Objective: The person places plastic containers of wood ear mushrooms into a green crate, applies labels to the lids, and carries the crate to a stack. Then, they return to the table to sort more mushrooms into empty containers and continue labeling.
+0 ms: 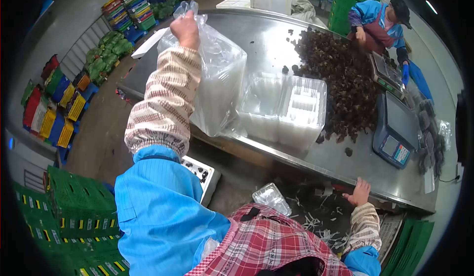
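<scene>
My left hand (185, 29) is closed around the gathered top of a clear plastic bag (215, 44), holding it up at the table's far left. Inside the bag, a stack of clear plastic containers shows through. Beside it on the steel table (261, 29) stand two stacks of clear plastic trays (301, 113). My right hand (359, 193) rests at the table's near edge, thumb apart from the fingers, and holds nothing. Beyond it lies a heap of dark brown, crinkled pieces like wood ear mushrooms (335, 73).
A digital scale (399, 123) sits at the table's right, near dark filled bags (429, 138). Across the table a co-worker (380, 24) stands at another scale (387, 71). Green crates (81, 207) are stacked at lower left; a clear container (271, 198) lies below the table edge.
</scene>
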### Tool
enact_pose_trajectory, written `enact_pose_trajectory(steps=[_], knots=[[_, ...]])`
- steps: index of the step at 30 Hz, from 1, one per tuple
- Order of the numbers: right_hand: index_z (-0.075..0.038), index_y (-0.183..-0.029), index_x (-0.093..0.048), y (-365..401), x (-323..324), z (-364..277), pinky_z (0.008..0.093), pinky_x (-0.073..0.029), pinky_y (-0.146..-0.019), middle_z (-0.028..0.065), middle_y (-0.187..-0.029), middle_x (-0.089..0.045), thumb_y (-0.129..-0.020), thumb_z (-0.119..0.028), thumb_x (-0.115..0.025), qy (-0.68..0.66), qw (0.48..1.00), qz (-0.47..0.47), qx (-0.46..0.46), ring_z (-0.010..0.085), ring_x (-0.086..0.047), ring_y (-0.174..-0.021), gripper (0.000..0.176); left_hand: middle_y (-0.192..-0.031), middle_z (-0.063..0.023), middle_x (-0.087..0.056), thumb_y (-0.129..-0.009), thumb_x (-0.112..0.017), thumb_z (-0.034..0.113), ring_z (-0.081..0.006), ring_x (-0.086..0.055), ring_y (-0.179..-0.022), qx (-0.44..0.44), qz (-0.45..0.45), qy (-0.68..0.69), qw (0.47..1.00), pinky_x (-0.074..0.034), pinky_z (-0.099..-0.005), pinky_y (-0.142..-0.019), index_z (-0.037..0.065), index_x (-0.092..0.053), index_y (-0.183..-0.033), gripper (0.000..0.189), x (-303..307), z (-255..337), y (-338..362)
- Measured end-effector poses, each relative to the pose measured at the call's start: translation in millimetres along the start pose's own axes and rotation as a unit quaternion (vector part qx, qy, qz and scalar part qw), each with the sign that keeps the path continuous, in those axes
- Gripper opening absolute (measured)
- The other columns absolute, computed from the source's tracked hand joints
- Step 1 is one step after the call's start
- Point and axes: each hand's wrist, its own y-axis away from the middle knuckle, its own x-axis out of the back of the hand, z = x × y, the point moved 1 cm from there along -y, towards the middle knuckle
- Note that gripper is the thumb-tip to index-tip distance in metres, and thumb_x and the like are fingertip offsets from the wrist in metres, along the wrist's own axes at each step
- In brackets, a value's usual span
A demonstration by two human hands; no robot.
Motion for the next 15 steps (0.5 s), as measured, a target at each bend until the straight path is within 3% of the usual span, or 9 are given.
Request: enact_pose_trajectory(steps=[3, 5, 9, 10, 11, 12, 13, 14, 15], knots=[[0.001, -0.126, -0.031, -2, 7, 2, 0.0459, -0.021, -0.101, 0.0168, -0.115, -0.042, -0.054, -0.048, -0.076, 0.003, 1.000, -0.012, 0.001, 0.0324, -0.037, -0.112, 0.099, -0.055, -0.0061, -0.053, -0.071, -0.063, 0.016, -0.0131, -0.042, -0.054, -0.034, -0.032, -0.058, 0.997, -0.037, -0.0344, -0.055, -0.012, -0.057, -0.062, 0.030, -9, -10, -9], [0.000, -0.126, -0.031, -2, 4, 3, 0.0455, -0.022, -0.100, 0.0162, -0.113, -0.043, -0.054, -0.048, -0.076, 0.004, 1.000, -0.014, 0.011, 0.0324, -0.038, -0.110, 0.098, -0.055, -0.0058, -0.053, -0.071, -0.063, 0.016, -0.0131, -0.041, -0.054, 0.022, 0.006, 0.035, 0.999, -0.037, -0.0347, -0.055, -0.012, -0.056, -0.063, 0.030, -10, -11, -9], [-0.001, -0.126, -0.031, -4, 4, 1, 0.0455, -0.024, -0.098, 0.0158, -0.111, -0.043, -0.053, -0.047, -0.077, -0.003, 1.000, -0.003, -0.001, 0.0325, -0.039, -0.109, 0.099, -0.056, -0.0056, -0.054, -0.074, -0.062, 0.027, -0.0150, -0.041, -0.056, 0.030, -0.023, -0.114, 0.993, -0.037, -0.0363, -0.056, -0.006, -0.055, -0.059, 0.038, 15, -10, -3], [-0.001, -0.126, -0.031, -6, 1, 1, 0.0456, -0.024, -0.098, 0.0156, -0.111, -0.044, -0.053, -0.046, -0.078, -0.016, 1.000, 0.005, 0.019, 0.0325, -0.039, -0.109, 0.098, -0.073, -0.0041, -0.060, -0.074, -0.066, 0.016, -0.0155, -0.052, -0.065, 0.055, -0.053, -0.113, 0.991, -0.041, -0.0331, -0.061, -0.001, -0.064, -0.076, 0.017, 29, -23, -13], [-0.001, -0.126, -0.032, -2, -1, 6, 0.0457, -0.025, -0.098, 0.0154, -0.110, -0.044, -0.052, -0.046, -0.078, -0.029, 0.999, 0.013, 0.024, 0.0325, -0.039, -0.108, 0.097, -0.083, -0.0064, -0.062, -0.078, -0.064, 0.017, -0.0161, -0.056, -0.073, 0.060, -0.079, 0.002, 0.995, -0.044, -0.0318, -0.066, 0.001, -0.065, -0.089, 0.020, 41, -44, -25], [-0.002, -0.126, -0.033, 1, 4, 4, 0.0456, -0.024, -0.098, 0.0156, -0.111, -0.044, -0.053, -0.045, -0.078, -0.032, 0.999, 0.016, 0.023, 0.0325, -0.039, -0.109, 0.096, -0.086, -0.0072, -0.062, -0.081, -0.062, 0.016, -0.0176, -0.058, -0.076, 0.135, -0.066, 0.083, 0.985, -0.047, -0.0311, -0.069, 0.001, -0.063, -0.097, 0.022, 49, -31, -18], [-0.002, -0.126, -0.033, 2, 11, 0, 0.0455, -0.024, -0.099, 0.0159, -0.112, -0.045, -0.053, -0.044, -0.078, -0.031, 0.999, 0.018, 0.025, 0.0324, -0.039, -0.110, 0.095, -0.084, -0.0071, -0.062, -0.081, -0.061, 0.015, -0.0173, -0.059, -0.073, 0.176, -0.090, 0.176, 0.964, -0.047, -0.0292, -0.064, 0.000, -0.062, -0.098, 0.022, 55, -36, -30], [-0.002, -0.126, -0.034, 3, 9, 0, 0.0459, -0.023, -0.100, 0.0159, -0.113, -0.044, -0.054, -0.045, -0.078, -0.021, 0.999, 0.027, 0.012, 0.0319, -0.039, -0.111, 0.094, -0.083, -0.0070, -0.062, -0.082, -0.060, 0.015, -0.0179, -0.059, -0.071, 0.218, -0.042, 0.142, 0.965, -0.049, -0.0307, -0.061, -0.001, -0.061, -0.097, 0.022, 58, -17, -29], [-0.003, -0.126, -0.035, 4, 6, -2, 0.0462, -0.022, -0.101, 0.0159, -0.115, -0.044, -0.055, -0.046, -0.077, -0.011, 0.999, 0.035, 0.008, 0.0315, -0.038, -0.113, 0.093, -0.080, -0.0059, -0.062, -0.083, -0.059, 0.016, -0.0167, -0.059, -0.065, 0.233, -0.055, 0.133, 0.962, -0.048, -0.0306, -0.053, 0.000, -0.061, -0.091, 0.018, 69, -24, -44]])
